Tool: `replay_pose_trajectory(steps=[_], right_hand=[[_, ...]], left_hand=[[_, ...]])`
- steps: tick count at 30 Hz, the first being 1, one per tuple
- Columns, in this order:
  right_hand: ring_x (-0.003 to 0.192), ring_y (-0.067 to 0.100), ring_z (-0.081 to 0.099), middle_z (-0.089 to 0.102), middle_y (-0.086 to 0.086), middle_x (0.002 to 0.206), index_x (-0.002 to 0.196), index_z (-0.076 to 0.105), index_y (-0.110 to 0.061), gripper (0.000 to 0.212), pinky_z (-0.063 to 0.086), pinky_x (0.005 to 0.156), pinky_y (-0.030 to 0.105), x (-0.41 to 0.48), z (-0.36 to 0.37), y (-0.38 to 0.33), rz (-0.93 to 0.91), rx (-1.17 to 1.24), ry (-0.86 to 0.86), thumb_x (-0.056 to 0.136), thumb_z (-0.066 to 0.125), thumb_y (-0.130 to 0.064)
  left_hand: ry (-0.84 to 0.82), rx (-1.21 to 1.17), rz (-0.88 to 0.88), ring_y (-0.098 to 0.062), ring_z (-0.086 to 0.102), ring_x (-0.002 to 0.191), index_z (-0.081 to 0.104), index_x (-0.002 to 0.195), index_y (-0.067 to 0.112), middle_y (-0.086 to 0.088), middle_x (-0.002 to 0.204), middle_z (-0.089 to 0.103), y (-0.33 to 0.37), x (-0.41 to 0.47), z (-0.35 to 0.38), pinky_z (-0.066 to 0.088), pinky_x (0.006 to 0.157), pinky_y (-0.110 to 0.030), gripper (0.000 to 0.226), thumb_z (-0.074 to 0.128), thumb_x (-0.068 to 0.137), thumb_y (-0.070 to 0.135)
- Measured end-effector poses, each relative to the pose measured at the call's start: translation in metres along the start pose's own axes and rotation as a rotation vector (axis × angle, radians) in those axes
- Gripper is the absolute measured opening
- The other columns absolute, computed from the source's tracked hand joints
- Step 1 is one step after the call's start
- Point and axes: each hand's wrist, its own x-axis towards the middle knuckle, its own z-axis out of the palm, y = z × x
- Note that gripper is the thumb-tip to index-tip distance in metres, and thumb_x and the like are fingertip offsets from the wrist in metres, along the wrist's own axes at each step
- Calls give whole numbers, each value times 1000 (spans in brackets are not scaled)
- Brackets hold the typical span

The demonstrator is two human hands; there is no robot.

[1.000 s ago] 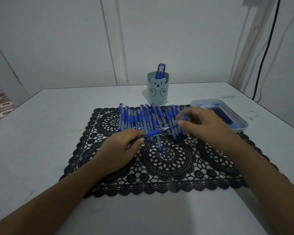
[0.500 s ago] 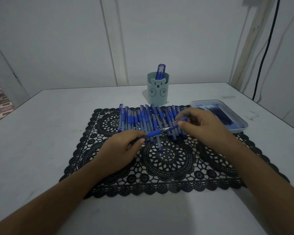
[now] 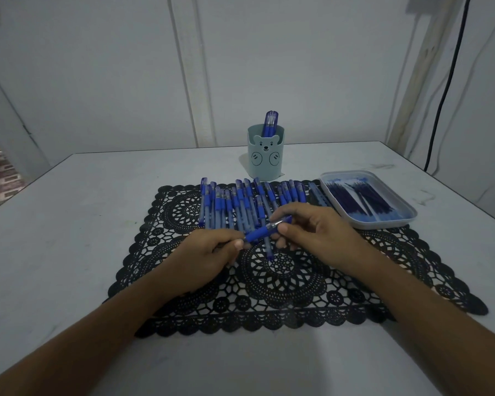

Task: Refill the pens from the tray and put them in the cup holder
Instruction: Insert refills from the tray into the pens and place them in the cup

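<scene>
The pen [image 3: 262, 231] lies with its long axis on a slant over the middle of the black lace mat [image 3: 283, 295], its near end at the left and its far end at the right, towards the mat's back edge; which end bears the tip cannot be told. The left hand [image 3: 209, 255] pinches the near end between curled thumb and fingers, and the right hand [image 3: 317, 235] pinches the far end the same way, so the pen spans the gap between them, held off the mat. It shows a deep blue grip section, then a short pale, silvery stretch beside the right thumb. Behind it, along the back half of the mat, a row of blue pens [image 3: 240, 204] lies side by side, partly hidden by both hands. Beyond the mat's back edge stands a pale green bear-faced cup holder [image 3: 265, 157] with pens upright inside. At the mat's back right corner sits a tray [image 3: 383, 224] of dark refills [image 3: 357, 198]. All rests on a white table [image 3: 69, 224]
</scene>
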Motion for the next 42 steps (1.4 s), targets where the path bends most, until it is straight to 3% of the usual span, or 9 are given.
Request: replay_pose_trajectory(steps=[5, 10, 13, 15, 18, 22, 33, 37, 42], right_hand=[[65, 4, 61, 66, 3, 73, 95, 60, -28, 19, 50, 67, 18, 6, -6, 6, -41, -62, 61, 90, 54, -10], [71, 2, 57, 63, 3, 84, 110, 56, -31, 21, 47, 67, 16, 9, -6, 13, -116, -228, 161, 91, 52, -21], [102, 9, 54, 59, 1, 111, 134, 42, -20, 41, 44, 87, 24, 14, -9, 24, -130, -421, 282, 95, 43, -32], [125, 15, 39, 47, 4, 134, 141, 33, -16, 49, 30, 104, 27, 16, -11, 32, -78, -602, 261, 96, 39, -35], [135, 14, 25, 32, 3, 147, 143, 28, -15, 50, 15, 108, 19, 19, -4, 40, -32, -817, 82, 98, 35, -34], [140, 11, 16, 24, -1, 151, 143, 31, -17, 49, 6, 109, 17, 21, -2, 45, -14, -832, 24, 98, 30, -37], [141, 10, 13, 21, -3, 153, 143, 29, -18, 49, 4, 110, 17, 22, -6, 52, -33, -814, 12, 98, 31, -38], [140, 10, 15, 23, -3, 152, 143, 31, -18, 48, 3, 107, 14, 22, -7, 51, -42, -800, 11, 98, 32, -37], [140, 9, 16, 24, -3, 151, 142, 32, -18, 48, 7, 109, 17, 23, -6, 51, -28, -779, 7, 98, 31, -38]], left_hand=[[-85, -75, -157, 1, 59, 57, 50, 98, 42, 8, 69, 66, 17, 11, -4, 49, 58, -13, 16, 50, 92, 27], [-69, 144, -150, -9, 55, 62, 60, 85, 32, 5, 74, 62, 26, 23, -13, 42, 57, -21, 12, 51, 92, 30], [99, 242, -162, -7, 49, 76, 65, 100, 25, 7, 86, 54, 25, 47, -29, 35, 62, -17, 16, 52, 91, 30], [310, 223, -195, -9, 48, 79, 65, 107, 25, 5, 91, 57, 26, 74, -47, 33, 66, -21, 21, 53, 91, 31], [562, 55, -265, -13, 55, 82, 67, 107, 16, 1, 90, 62, 28, 126, -69, 39, 73, -23, 24, 55, 90, 29], [657, -14, -245, -15, 59, 87, 65, 105, 11, -2, 100, 66, 29, 190, -76, 44, 76, -24, 22, 55, 90, 25], [274, 275, -381, -21, 58, 68, 64, 82, 11, -6, 78, 63, -6, 229, -38, 46, 63, -30, 10, 55, 82, 16], [303, 205, -313, -18, 55, 82, 66, 94, 13, -2, 93, 61, -14, 215, -37, 47, 76, -33, 18, 52, 86, 21], [347, 234, -291, -15, 58, 89, 65, 103, 15, 1, 102, 65, -19, 159, -44, 47, 80, -30, 26, 47, 91, 29]])
